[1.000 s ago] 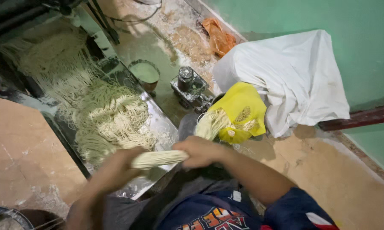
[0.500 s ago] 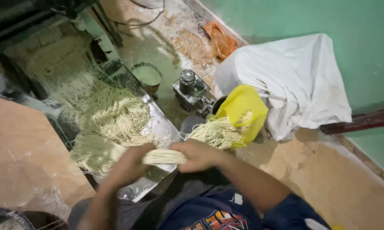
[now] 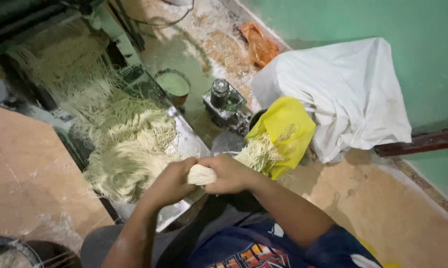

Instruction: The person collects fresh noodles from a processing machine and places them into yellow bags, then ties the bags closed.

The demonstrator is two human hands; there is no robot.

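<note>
A metal tray (image 3: pixel 189 144) runs from far left toward the near centre, its right edge dropping off to a dusty floor (image 3: pixel 194 54); the loose pile of noodles (image 3: pixel 129 154) fills most of it, leaving only a thin bare strip along that edge. To the right the way is crowded: a small round tub (image 3: pixel 172 83) of pale powder, a dark jar on a little stand (image 3: pixel 223 99), a yellow bag (image 3: pixel 283 131) and a white cloth-covered bundle (image 3: pixel 343 94) against the green wall (image 3: pixel 382 30). Open room lies mainly on the tan floor near right. The bundle of noodles (image 3: pixel 201 174) is held level between both hands, just off the tray's near right edge. The left hand (image 3: pixel 170 181) is closed around its left end, the right hand (image 3: pixel 231 173) closed around its right part, and the two nearly touch. Only a short, pale cream, tightly packed stretch shows between them, while frayed loose strands fan out past the right hand against the yellow bag.
</note>
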